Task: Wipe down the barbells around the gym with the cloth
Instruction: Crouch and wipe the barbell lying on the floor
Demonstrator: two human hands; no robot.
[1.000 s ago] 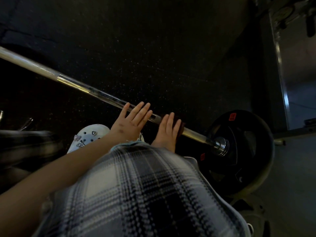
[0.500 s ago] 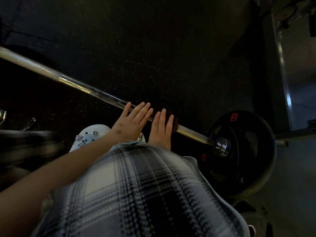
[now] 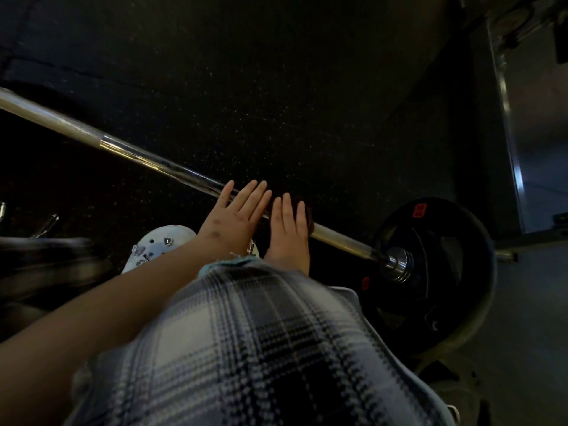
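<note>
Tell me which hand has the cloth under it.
The right hand, nearer the weight plate: a dark cloth peeks out beside its fingers on the bar. The left hand lies flat over bare bar.

dark rubber floor (image 3: 276, 87), flecked with pale specks; a seam (image 3: 61, 69) crosses its upper left part. a black weight plate (image 3: 445, 302) stands on edge on it at right, carrying the barbell shaft (image 3: 153, 161) above the floor. a white perforated shoe (image 3: 159, 244) rests on it at lower left. a paler grey floor strip (image 3: 522, 318) adjoins at far right.
</note>
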